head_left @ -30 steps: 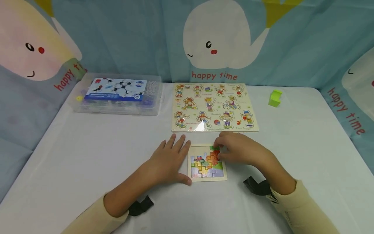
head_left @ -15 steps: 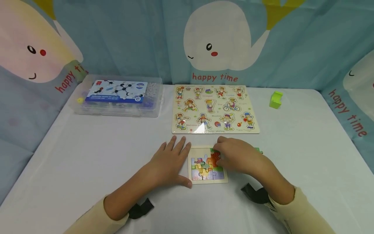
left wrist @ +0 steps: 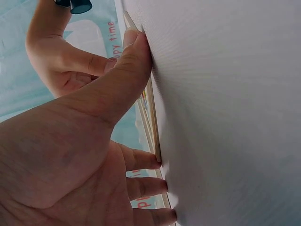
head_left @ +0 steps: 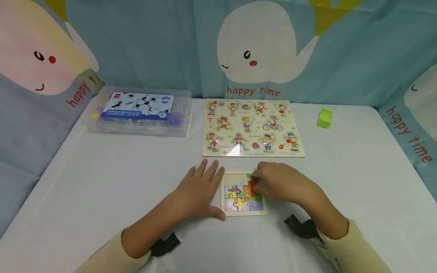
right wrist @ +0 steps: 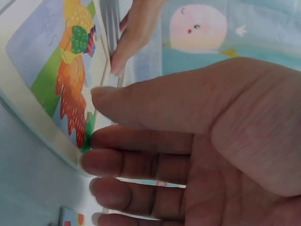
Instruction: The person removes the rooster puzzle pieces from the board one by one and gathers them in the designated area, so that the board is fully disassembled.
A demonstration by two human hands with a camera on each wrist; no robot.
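A small wooden jigsaw puzzle (head_left: pixel 244 213) lies on the table, its pale frame partly filled with colourful pieces. The upper left of its tray shows bare wood. My left hand (head_left: pixel 196 189) rests at its left side, fingers spread and straight, thumb at the lower left corner; in the left wrist view the thumb (left wrist: pixel 127 75) lies along the frame's edge. My right hand (head_left: pixel 281 182) reaches over the upper right corner, thumb and forefinger pinching a red and green puzzle piece (head_left: pixel 253 184) there. The right wrist view shows that piece's green part (right wrist: pixel 88 129) between thumb and fingertips.
Behind the jigsaw lies a wooden peg board (head_left: pixel 252 129) with sports figures. A clear plastic box (head_left: pixel 181 113) with a molecular model label stands back left, a green block (head_left: pixel 324 118) back right. A loose puzzle piece (right wrist: pixel 73 217) lies beyond the right fingers.
The right thumb and forefinger stay at the upper right piece, with the hand slightly shifted. The left hand keeps its place by the frame. The head view has moved a little.
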